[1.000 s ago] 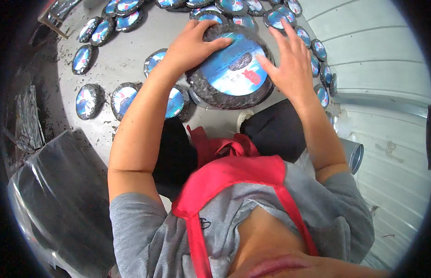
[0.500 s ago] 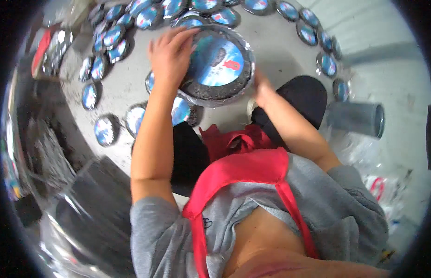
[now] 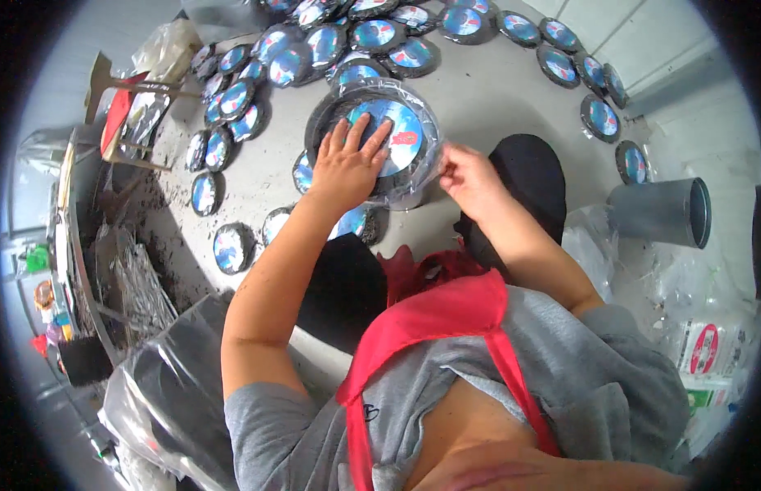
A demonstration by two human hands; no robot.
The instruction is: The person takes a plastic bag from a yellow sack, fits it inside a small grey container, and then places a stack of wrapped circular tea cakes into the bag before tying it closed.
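Note:
In front of me is a round grey tub (image 3: pixel 316 123) lined with clear plastic film. Inside it lies dark crumbly material with a round blue label (image 3: pixel 409 141) on top. My left hand (image 3: pixel 350 164) presses flat on the label's left part, fingers spread, and covers some of it. At the tub's right rim, my right hand (image 3: pixel 472 182) is closed in a pinch on the edge of the clear plastic film (image 3: pixel 436 168). What lies under the tub is hidden.
Several dark round packs with blue labels (image 3: pixel 374 34) lie on the grey floor, many heaped at the far side. A grey cylindrical bin (image 3: pixel 660 213) lies on its side at right, near clear plastic bags (image 3: pixel 589 245). Black plastic sheeting (image 3: pixel 176 360) is at lower left.
My left hand has come from the tub's left rim onto the label and flattened. My right hand now shows pinching the film at the right rim. The tub sits slightly lower in view.

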